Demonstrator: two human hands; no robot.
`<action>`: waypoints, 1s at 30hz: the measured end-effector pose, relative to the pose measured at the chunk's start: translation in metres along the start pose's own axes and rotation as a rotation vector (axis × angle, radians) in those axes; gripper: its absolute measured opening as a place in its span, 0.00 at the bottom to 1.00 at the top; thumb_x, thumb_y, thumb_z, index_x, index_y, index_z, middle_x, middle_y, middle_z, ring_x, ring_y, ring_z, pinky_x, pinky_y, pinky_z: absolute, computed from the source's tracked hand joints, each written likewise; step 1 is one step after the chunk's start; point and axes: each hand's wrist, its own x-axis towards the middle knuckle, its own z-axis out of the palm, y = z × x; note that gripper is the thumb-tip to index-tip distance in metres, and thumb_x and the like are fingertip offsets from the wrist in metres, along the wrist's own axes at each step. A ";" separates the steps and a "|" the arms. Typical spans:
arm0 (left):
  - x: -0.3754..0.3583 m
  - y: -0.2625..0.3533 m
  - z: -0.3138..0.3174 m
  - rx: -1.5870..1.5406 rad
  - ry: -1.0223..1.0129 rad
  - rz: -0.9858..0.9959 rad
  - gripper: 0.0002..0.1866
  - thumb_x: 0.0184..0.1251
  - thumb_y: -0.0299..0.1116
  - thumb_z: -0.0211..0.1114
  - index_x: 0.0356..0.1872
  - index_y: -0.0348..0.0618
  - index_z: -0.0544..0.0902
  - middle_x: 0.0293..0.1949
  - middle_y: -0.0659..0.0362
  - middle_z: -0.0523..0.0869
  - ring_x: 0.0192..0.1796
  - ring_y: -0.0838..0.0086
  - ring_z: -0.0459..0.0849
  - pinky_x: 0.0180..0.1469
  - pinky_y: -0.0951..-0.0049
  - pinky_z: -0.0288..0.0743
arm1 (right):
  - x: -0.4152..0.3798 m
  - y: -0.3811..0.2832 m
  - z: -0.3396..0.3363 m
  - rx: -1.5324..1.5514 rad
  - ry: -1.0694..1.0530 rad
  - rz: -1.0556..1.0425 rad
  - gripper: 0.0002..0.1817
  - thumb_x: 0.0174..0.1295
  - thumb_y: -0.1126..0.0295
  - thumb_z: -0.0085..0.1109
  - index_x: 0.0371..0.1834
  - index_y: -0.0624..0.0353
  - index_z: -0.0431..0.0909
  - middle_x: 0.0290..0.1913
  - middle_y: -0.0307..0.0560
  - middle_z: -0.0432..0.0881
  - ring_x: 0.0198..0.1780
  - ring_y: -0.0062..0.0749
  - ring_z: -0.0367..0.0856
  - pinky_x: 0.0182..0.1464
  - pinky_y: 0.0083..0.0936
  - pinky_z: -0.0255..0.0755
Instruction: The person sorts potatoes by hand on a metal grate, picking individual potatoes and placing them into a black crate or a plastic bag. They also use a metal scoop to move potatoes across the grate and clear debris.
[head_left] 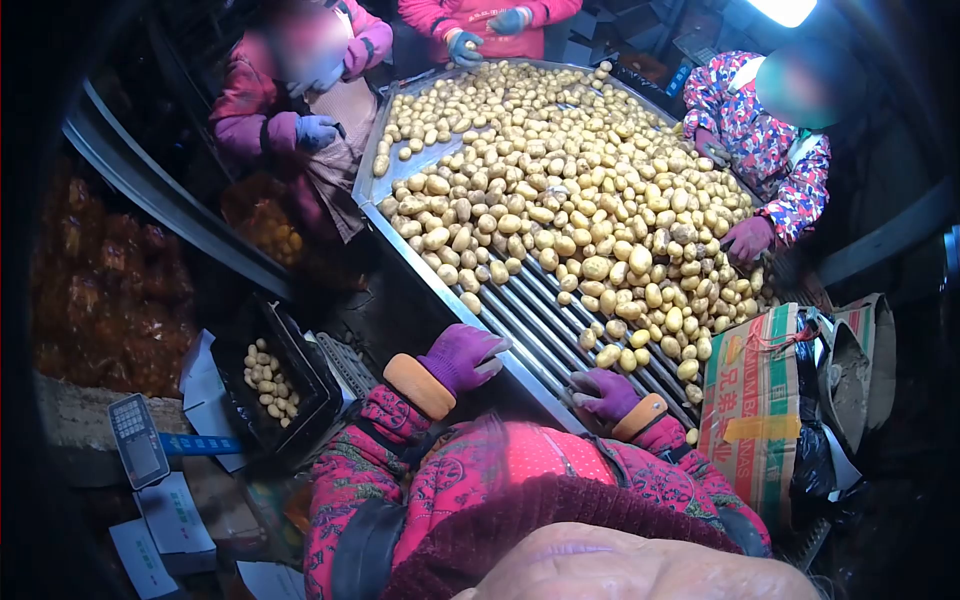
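At roller table (520,330) edge, gloved hands (462,357) (604,393) loosely curled, empty.

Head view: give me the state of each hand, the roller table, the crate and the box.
Left hand: gloved, empty, resting on the table edge.
Right hand: gloved, curled, empty, at the rollers.
Roller table: piled with potatoes, near end bare.
Black crate: open, a few potatoes inside.
Cardboard box: upright, taped.

The co-workers' faces are blurred, and the cardboard box's (752,400) printed lettering is partly hidden.
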 end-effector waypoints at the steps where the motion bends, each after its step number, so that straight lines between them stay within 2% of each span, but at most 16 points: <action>1: 0.002 0.001 -0.002 -0.001 0.002 0.001 0.19 0.57 0.37 0.65 0.50 0.43 0.82 0.40 0.52 0.86 0.42 0.55 0.84 0.47 0.58 0.76 | 0.000 0.001 0.000 0.002 -0.001 0.004 0.25 0.56 0.57 0.65 0.55 0.58 0.78 0.48 0.52 0.81 0.52 0.46 0.79 0.55 0.36 0.71; 7: 0.018 0.030 -0.036 0.043 0.053 0.078 0.20 0.56 0.36 0.65 0.52 0.45 0.82 0.44 0.53 0.85 0.45 0.57 0.83 0.49 0.57 0.74 | 0.001 0.002 -0.001 0.019 0.036 -0.026 0.25 0.55 0.58 0.66 0.54 0.58 0.79 0.47 0.52 0.82 0.52 0.46 0.80 0.54 0.36 0.72; 9: 0.035 0.058 -0.055 -0.014 0.378 0.158 0.21 0.56 0.35 0.65 0.53 0.44 0.81 0.45 0.54 0.85 0.46 0.58 0.82 0.50 0.57 0.73 | 0.000 -0.002 0.000 0.032 0.062 -0.065 0.25 0.55 0.59 0.66 0.54 0.58 0.79 0.47 0.52 0.82 0.51 0.46 0.80 0.54 0.36 0.73; 10: 0.037 0.064 -0.050 -0.077 0.357 0.163 0.22 0.56 0.34 0.64 0.53 0.42 0.81 0.44 0.55 0.85 0.45 0.58 0.83 0.48 0.60 0.73 | -0.001 -0.010 -0.002 0.039 0.032 0.006 0.25 0.55 0.59 0.67 0.54 0.58 0.79 0.48 0.53 0.82 0.51 0.46 0.81 0.54 0.36 0.73; 11: 0.032 0.061 -0.028 -0.169 0.213 0.199 0.21 0.55 0.35 0.65 0.52 0.45 0.82 0.40 0.55 0.84 0.42 0.57 0.82 0.45 0.59 0.73 | 0.001 -0.014 -0.006 0.041 0.006 0.073 0.25 0.54 0.59 0.67 0.55 0.58 0.79 0.48 0.53 0.82 0.51 0.46 0.81 0.54 0.36 0.73; 13: 0.036 0.059 -0.005 0.148 -0.563 0.327 0.18 0.54 0.36 0.66 0.48 0.47 0.82 0.35 0.54 0.82 0.38 0.57 0.81 0.41 0.58 0.72 | 0.002 -0.010 -0.008 0.009 -0.058 0.040 0.26 0.55 0.59 0.67 0.56 0.58 0.78 0.47 0.52 0.82 0.51 0.46 0.81 0.54 0.36 0.73; 14: 0.024 0.046 0.010 -0.015 -0.308 0.354 0.16 0.53 0.36 0.66 0.45 0.47 0.82 0.32 0.54 0.80 0.36 0.57 0.80 0.38 0.56 0.71 | 0.003 -0.009 -0.008 0.009 -0.067 0.033 0.25 0.56 0.59 0.66 0.56 0.58 0.78 0.47 0.52 0.82 0.51 0.46 0.81 0.55 0.36 0.73; 15: 0.029 0.048 -0.002 -0.072 -0.057 0.374 0.17 0.53 0.36 0.65 0.46 0.46 0.81 0.32 0.54 0.81 0.36 0.57 0.80 0.38 0.56 0.71 | 0.002 -0.009 -0.008 0.014 -0.072 0.027 0.25 0.56 0.59 0.66 0.56 0.58 0.78 0.47 0.52 0.82 0.52 0.45 0.80 0.55 0.36 0.72; 17: 0.038 0.053 -0.020 -0.021 0.145 0.185 0.19 0.54 0.36 0.66 0.48 0.46 0.80 0.35 0.54 0.82 0.38 0.56 0.80 0.40 0.57 0.72 | -0.002 -0.001 0.000 -0.006 0.002 0.006 0.25 0.57 0.58 0.64 0.56 0.57 0.78 0.49 0.52 0.82 0.53 0.45 0.80 0.56 0.36 0.72; 18: 0.039 0.053 -0.017 0.043 0.260 0.188 0.20 0.54 0.36 0.66 0.50 0.47 0.80 0.37 0.54 0.83 0.40 0.55 0.81 0.43 0.58 0.72 | -0.002 0.000 0.002 -0.014 0.017 0.006 0.25 0.58 0.56 0.63 0.56 0.54 0.78 0.48 0.52 0.82 0.52 0.47 0.80 0.55 0.38 0.72; 19: 0.038 0.049 -0.008 0.054 0.258 0.205 0.20 0.54 0.36 0.66 0.50 0.47 0.80 0.37 0.54 0.83 0.40 0.55 0.81 0.43 0.58 0.72 | -0.002 0.000 0.003 -0.022 0.033 0.008 0.24 0.58 0.54 0.61 0.56 0.51 0.78 0.48 0.53 0.82 0.52 0.49 0.79 0.54 0.39 0.72; 21: 0.037 0.042 0.013 -0.054 0.088 0.205 0.15 0.56 0.36 0.65 0.45 0.45 0.83 0.36 0.55 0.84 0.38 0.59 0.81 0.44 0.58 0.74 | -0.003 -0.001 0.004 -0.021 0.040 0.032 0.25 0.58 0.53 0.61 0.57 0.51 0.78 0.49 0.53 0.82 0.53 0.49 0.80 0.55 0.39 0.72; 25: 0.043 0.043 0.031 -0.044 -0.102 0.218 0.15 0.55 0.36 0.66 0.45 0.46 0.84 0.34 0.54 0.85 0.37 0.57 0.82 0.43 0.58 0.75 | -0.005 0.003 0.006 0.005 0.053 0.037 0.25 0.59 0.53 0.62 0.57 0.52 0.78 0.48 0.53 0.83 0.52 0.49 0.80 0.54 0.38 0.73; 30: 0.054 0.037 0.041 -0.011 -0.086 0.251 0.18 0.54 0.38 0.67 0.46 0.46 0.83 0.35 0.53 0.86 0.38 0.55 0.83 0.41 0.55 0.76 | -0.008 0.006 0.012 0.026 0.116 0.011 0.25 0.58 0.52 0.62 0.56 0.51 0.79 0.46 0.53 0.83 0.51 0.49 0.81 0.53 0.39 0.73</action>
